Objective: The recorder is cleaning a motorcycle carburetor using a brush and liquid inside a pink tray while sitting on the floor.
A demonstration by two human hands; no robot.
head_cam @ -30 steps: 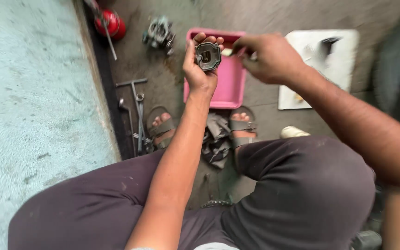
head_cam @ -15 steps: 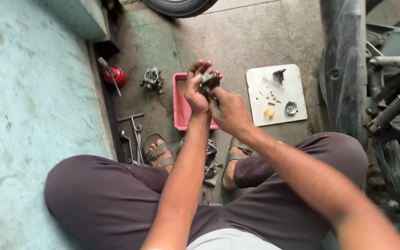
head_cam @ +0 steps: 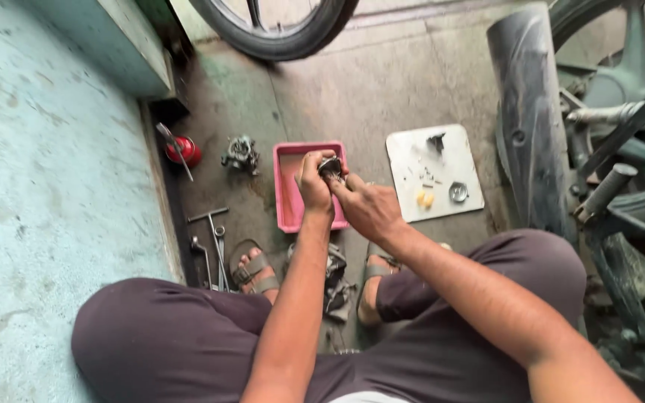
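Note:
My left hand grips a small round dark metal part and holds it up over the pink plastic tray on the floor. My right hand presses against the same part from the right, with its fingertips on it. Both forearms reach forward from my lap as I squat. Most of the part is hidden by the fingers.
A white board with small parts lies right of the tray. A red oil can, a metal assembly and several wrenches lie to the left. A tyre is ahead, a motorcycle on the right, a teal wall on the left.
The view pulled back and up, so the tyre and motorcycle now show. My right hand has come in from the right and closed onto the part held in my left hand.

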